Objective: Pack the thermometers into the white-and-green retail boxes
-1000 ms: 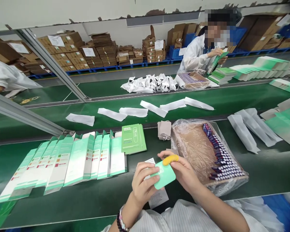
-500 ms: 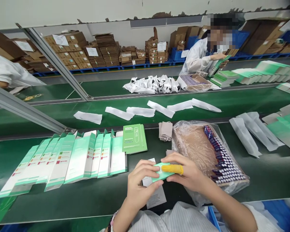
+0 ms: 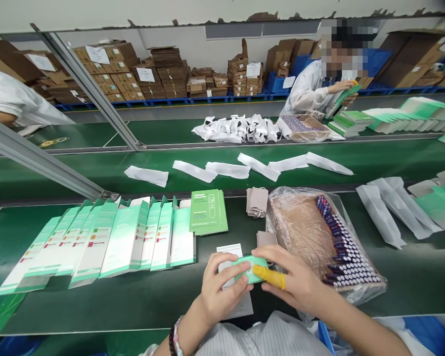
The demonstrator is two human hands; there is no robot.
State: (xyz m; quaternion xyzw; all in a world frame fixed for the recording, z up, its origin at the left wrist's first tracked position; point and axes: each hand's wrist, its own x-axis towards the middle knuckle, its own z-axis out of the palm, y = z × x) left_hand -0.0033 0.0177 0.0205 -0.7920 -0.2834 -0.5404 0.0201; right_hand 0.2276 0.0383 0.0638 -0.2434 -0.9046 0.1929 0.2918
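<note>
The left hand (image 3: pixel 222 284) and right hand (image 3: pixel 294 279), fingers curled, pinch the flat mint-green packet (image 3: pixel 255 262) between them, near the workbench's (image 3: pixel 126 309) front edge.

The person wore a pale pinstriped top, a yellow finger cover, and dark and pink beaded bracelets (image 3: pixel 175 337).

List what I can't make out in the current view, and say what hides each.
All head view:
- Green piece's underside: hidden; its upper face is partly covered by the left hand and right hand.
- Paper's middle: behind the left hand; its print is too small.
- White-sleeved person: cut off by the left edge.
- Cartons' fine print: too small.
</note>
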